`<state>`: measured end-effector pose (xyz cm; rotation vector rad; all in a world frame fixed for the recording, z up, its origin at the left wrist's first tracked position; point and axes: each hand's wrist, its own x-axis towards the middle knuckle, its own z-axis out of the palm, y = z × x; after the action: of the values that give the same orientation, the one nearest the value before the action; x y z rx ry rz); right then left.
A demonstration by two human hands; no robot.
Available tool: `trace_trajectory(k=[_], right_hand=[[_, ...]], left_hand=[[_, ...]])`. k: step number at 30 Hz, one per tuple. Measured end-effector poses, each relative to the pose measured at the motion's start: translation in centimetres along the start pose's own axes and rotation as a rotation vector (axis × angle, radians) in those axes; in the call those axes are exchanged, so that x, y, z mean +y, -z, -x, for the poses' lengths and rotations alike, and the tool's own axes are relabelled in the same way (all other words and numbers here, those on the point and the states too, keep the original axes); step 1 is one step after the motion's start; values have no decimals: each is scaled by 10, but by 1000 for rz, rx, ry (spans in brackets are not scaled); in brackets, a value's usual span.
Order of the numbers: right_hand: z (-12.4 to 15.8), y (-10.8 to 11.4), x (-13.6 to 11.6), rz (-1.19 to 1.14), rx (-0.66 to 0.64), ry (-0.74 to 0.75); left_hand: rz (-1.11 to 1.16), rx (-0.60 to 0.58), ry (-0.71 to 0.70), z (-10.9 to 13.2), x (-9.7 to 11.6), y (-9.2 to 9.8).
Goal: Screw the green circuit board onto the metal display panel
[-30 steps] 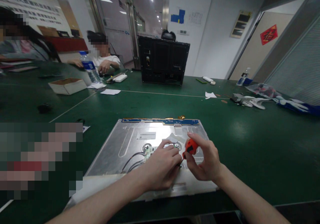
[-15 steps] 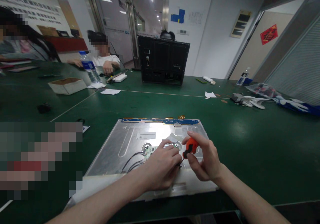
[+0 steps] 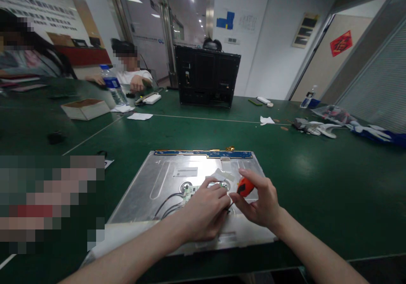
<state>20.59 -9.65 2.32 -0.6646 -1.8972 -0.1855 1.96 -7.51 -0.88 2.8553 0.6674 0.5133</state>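
Note:
A metal display panel [image 3: 142, 191] lies flat on the green table, with a blue circuit strip [image 3: 190, 153] along its far edge. My left hand [image 3: 207, 210] rests over the panel's small green board [image 3: 189, 191], fingers bent and pressed together near the screwdriver's tip; what they hold, if anything, is hidden. In my right hand [image 3: 260, 197] is an orange and black screwdriver [image 3: 245, 187], its handle between thumb and fingers. The thin shaft slants down to the left, toward my left fingertips. Black cables [image 3: 168, 201] curve out left of the board.
A black monitor [image 3: 207, 77] stands at the table's far side. An open box [image 3: 85, 108] and a water bottle [image 3: 112, 85] are at the left. Gloves [image 3: 320, 128] lie at the right. Two people sit across at the left.
The fingers of my right hand have shifted around the screwdriver, and its handle now leans further right and lower. My left hand has stayed in nearly the same place.

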Motion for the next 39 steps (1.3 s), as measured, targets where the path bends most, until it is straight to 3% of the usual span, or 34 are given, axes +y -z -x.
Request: trace_trajectory(k=[8, 18, 29, 39], right_hand=[[-1, 5, 0, -101, -65, -8], [0, -1, 0, 11, 14, 20], [0, 6, -1, -84, -70, -15], [0, 0, 0, 7, 2, 14]], left_hand=[[-2, 3, -7, 1, 0, 1], [13, 5, 3, 0, 1, 1], [12, -11, 5, 0, 0, 2], [5, 12, -1, 0, 0, 0]])
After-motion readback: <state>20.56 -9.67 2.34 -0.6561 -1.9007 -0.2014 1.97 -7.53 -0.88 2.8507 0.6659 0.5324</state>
